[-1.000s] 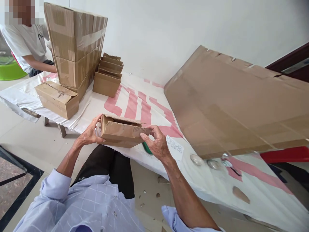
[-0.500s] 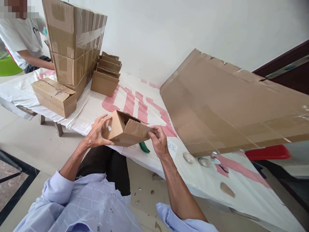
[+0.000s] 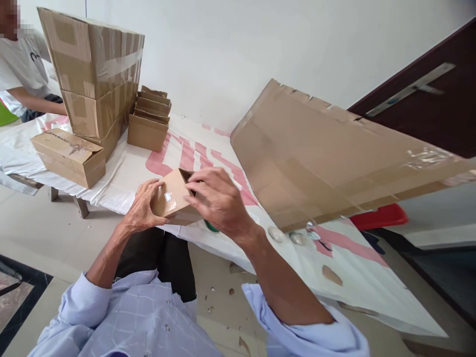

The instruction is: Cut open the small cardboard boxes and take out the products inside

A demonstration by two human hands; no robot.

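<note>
A small brown cardboard box (image 3: 171,196) with a little white label is held above the table's front edge, its open end facing right. My left hand (image 3: 145,206) is closed around the box's left end, thumb below and fingers along the back. At the open end, my right hand (image 3: 219,203) has its bent fingertips on the rim; it hides much of the opening and the box's right side. Part of a green object (image 3: 211,226) shows beneath my right hand; its kind is hidden.
Taped cartons (image 3: 98,74) are stacked at the left, with a closed box (image 3: 70,156) before them. Open boxes (image 3: 148,129) stand nested behind. A large cardboard sheet (image 3: 316,163) leans at the right, near clear tape rolls (image 3: 275,234). A co-worker (image 3: 26,74) sits at far left.
My right hand has moved left from the box's right-hand flap to the rim of its opening. My left hand keeps its hold. The whole view has shifted slightly.
</note>
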